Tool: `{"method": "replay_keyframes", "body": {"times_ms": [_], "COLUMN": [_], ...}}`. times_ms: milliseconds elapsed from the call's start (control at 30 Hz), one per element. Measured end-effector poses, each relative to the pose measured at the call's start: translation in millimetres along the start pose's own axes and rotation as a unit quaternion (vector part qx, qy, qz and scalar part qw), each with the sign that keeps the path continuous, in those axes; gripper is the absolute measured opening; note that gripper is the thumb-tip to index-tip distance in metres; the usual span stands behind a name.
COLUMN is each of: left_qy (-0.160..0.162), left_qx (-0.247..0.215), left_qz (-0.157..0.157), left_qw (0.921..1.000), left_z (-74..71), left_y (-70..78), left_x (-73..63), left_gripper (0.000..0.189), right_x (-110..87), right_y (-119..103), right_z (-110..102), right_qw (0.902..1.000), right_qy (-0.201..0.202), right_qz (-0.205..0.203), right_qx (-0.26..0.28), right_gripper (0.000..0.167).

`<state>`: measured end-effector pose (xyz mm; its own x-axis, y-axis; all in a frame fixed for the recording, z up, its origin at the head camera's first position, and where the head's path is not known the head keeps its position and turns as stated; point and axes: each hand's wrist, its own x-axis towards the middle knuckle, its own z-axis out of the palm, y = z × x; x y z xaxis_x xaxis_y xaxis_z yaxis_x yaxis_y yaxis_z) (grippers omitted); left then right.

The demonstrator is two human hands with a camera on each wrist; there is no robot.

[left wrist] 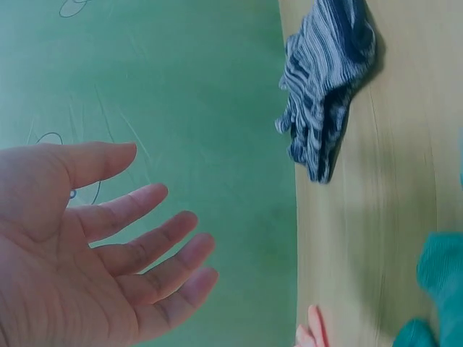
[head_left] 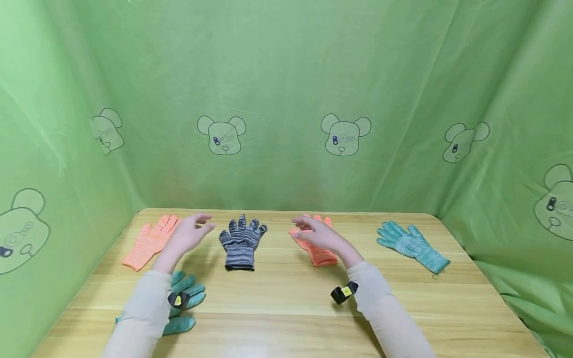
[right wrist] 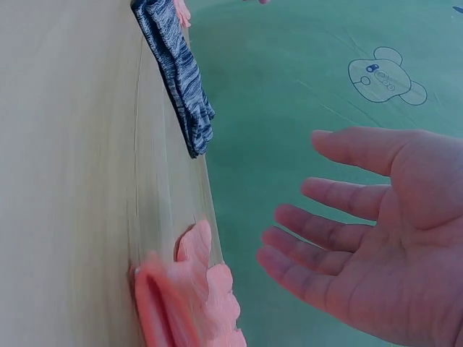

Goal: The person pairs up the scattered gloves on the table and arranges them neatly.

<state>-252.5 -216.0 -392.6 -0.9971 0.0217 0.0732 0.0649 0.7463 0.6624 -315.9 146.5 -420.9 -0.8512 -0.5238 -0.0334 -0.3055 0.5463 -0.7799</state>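
My left hand hovers between the light orange glove and the dark striped glove, holding nothing. Its fingers and thumb are relaxed and spread in the left wrist view. The right hand hangs over the bright orange glove, hiding part of it in the head view; its palm is bare and its fingers are loosely bent. The dark striped glove lies between the two hands, fingers toward the back. Below the left forearm, a teal glove is partly covered by the sleeve.
Another teal glove lies at the right of the wooden table, its cuff toward the front right. Green curtains with bear-head prints enclose the back and both sides. Each wrist wears a black camera band.
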Motion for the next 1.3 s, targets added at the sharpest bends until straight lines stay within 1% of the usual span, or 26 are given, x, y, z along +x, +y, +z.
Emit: {"method": "replay_keyframes", "body": {"times_ms": [67,200,300,367,600,733,967,1067,1167,1233,1300], "left_qy": [-0.004,-0.009,-0.013,-0.018,-0.024,-0.025,-0.02,-0.022,-0.025,-0.029,-0.03], "left_qx": [0.005,0.019,0.033,0.041,0.064,0.073,0.083,0.081,0.074,0.065,0.067], "left_qz": [0.0,0.025,0.043,0.047,0.051,0.06,0.051,0.045,0.047,0.048,0.05], "left_qw": [1.0,0.9995,0.9985,0.9979,0.9964,0.9952,0.995,0.9955,0.9959,0.9963,0.9961], "left_z": [-3.3,-9.2,-12.8,-14.9,-20.8,-25.4,-38.1,-44.8,-50.1,-52.6,-54.1], "left_y": [-1.2,-4.7,-8.6,-11.8,-20.1,-27.9,-44.7,-52.7,-62.1,-69.2,-76.3], "left_x": [-0.9,-3.7,-6.0,-6.9,-9.4,-10.2,-11.4,-11.7,-11.4,-10.9,-10.6], "left_gripper": [0.047,0.049,0.051,0.052,0.051,0.05,0.054,0.055,0.055,0.055,0.055], "right_x": [-3.7,-9.2,-11.1,-11.5,-12.2,-12.9,-16.3,-17.1,-16.8,-16.8,-16.9], "right_y": [2,7,11,15,29,36,46,50,55,58,62], "right_z": [-2,-6,-9,-11,-19,-22,-26,-30,-33,-35,-37], "right_qw": [1.0,0.9996,0.9994,0.9992,0.9983,0.9981,0.9963,0.9966,0.9976,0.9975,0.9977], "right_qy": [0.006,0.022,0.027,0.027,0.039,0.035,0.036,0.031,0.032,0.032,0.029], "right_qz": [0.002,0.0,-0.004,-0.005,-0.018,-0.017,-0.007,-0.007,-0.007,-0.004,-0.003], "right_qx": [0.007,0.017,0.023,0.029,0.04,0.048,0.078,0.076,0.062,0.062,0.062], "right_gripper": [0.059,0.057,0.055,0.057,0.057,0.057,0.062,0.064,0.065,0.066,0.067]}}
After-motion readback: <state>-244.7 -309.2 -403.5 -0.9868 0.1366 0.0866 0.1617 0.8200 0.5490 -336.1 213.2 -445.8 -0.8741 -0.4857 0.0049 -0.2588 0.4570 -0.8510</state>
